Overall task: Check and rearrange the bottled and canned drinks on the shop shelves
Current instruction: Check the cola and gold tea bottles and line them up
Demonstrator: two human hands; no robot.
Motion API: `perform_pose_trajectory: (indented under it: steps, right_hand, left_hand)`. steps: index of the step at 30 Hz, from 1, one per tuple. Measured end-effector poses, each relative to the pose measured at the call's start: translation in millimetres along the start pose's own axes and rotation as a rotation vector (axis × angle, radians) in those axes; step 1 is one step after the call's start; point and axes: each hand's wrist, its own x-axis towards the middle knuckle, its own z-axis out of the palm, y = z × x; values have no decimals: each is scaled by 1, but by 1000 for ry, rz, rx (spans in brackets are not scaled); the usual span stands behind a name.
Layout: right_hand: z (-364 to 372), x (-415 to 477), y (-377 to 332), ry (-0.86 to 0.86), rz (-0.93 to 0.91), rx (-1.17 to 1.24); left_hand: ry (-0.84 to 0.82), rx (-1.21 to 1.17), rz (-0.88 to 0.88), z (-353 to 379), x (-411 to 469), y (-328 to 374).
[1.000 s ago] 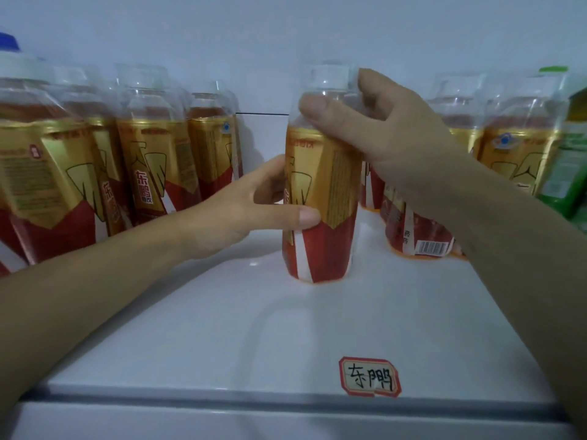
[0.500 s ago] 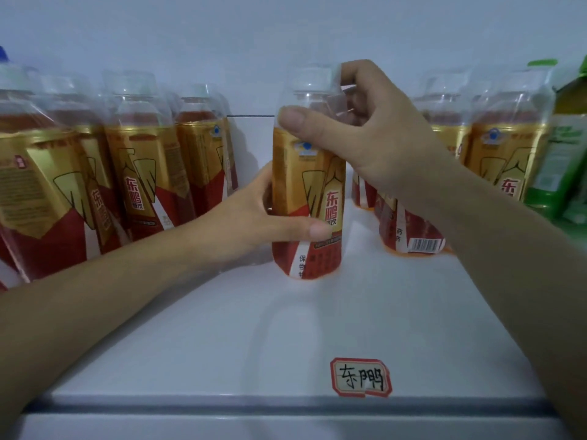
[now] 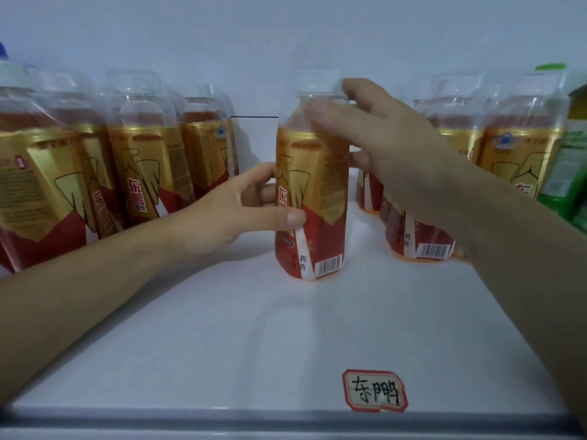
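A gold-and-red drink bottle (image 3: 320,192) with a clear cap cover stands upright at the middle of the white shelf (image 3: 286,338). My left hand (image 3: 228,214) grips its lower body from the left, thumb across the front of the label. My right hand (image 3: 381,134) holds its shoulder and neck from the right, fingers blurred with motion. The label's barcode now faces front right.
Several matching bottles (image 3: 143,166) stand in rows at the left, and more (image 3: 514,154) at the right behind my right arm. A green bottle (image 3: 568,166) is at the far right. A handwritten red-bordered label (image 3: 374,390) sticks near the shelf's front edge.
The bottle has been turned about its axis between my hands: the brand characters moved to the left side and the barcode came round to the front. My right hand shifted on its neck.
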Motion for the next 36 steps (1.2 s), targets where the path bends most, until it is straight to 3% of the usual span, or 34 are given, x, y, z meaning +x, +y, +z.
perform_pose_trajectory:
  steps: [7, 18, 21, 26, 30, 33, 36]
  right_hand:
    - [6, 2, 1, 119, -29, -226]
    - [-4, -1, 3, -83, 45, -221]
    - [-2, -3, 1, -106, -130, -199]
    - [7, -1, 11, -64, -579, -318]
    - [6, 0, 13, -18, -702, -373]
    - [9, -3, 8, 20, -601, -310]
    - [9, -4, 3, 133, -268, -30]
  left_hand:
    - [15, 151, -66, 17, 0, 6]
    - [53, 6, 52, 17, -4, 6]
    - [186, 133, 161, 13, 0, 1]
    - [347, 186, 437, 3, -2, -2]
    - [381, 228, 497, 1, 1, -2]
    - [360, 231, 461, 4, -4, -1]
    - [215, 155, 290, 4, -6, 5]
